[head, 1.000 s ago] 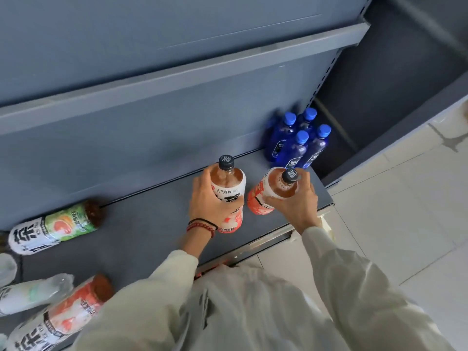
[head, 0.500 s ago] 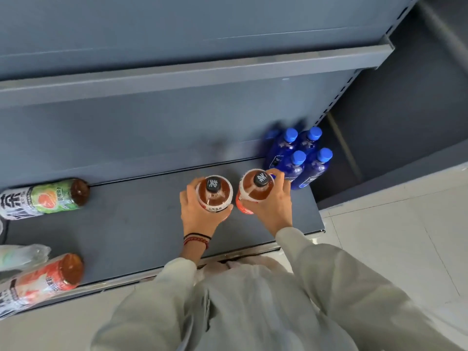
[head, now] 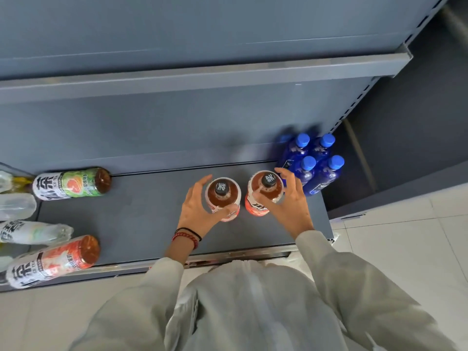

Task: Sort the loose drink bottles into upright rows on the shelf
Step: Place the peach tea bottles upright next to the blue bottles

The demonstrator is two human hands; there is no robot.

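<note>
**L hand** [head: 200, 209]: fingers spread in a loose curve round L tea bottle [head: 222, 196], gap visible at far side; thumb tip at front label, prob. just touching. Bracelets [head: 187, 235] on wrist.

**R hand** [head: 288, 203]: thumb across shoulder of R tea bottle [head: 266, 188], fingers curled round far side; light hold, pressure can't be judged.

**Tea bottles, 2 pcs**: centre of frame, on shelf [head: 141, 214], just beside each other w/ narrow gap. Both upright, long axis vertical, dark caps toward camera.
- Handling (est.): full, so fairly heavy. Plastic wall stiff but gives if squeezed. Glossy sleeve label prob. slick.
- Best hold: shoulder or upper body below cap, thumb opposite fingers. Cap alone too small for a sure carry.

**Blue bottles** [head: 311, 160]: 4 pcs, upright, 2x2 block, right of centre, near R tea bottle, R fingers between.

**To sort, left edge of frame**:
- green-label bottle [head: 73, 184] on its side, long axis approx. left-right, broad brown end toward centre
- red-label bottle [head: 53, 262] on its side, same heading, at shelf front
- clear bottles [head: 33, 231] on their sides between those two
</note>
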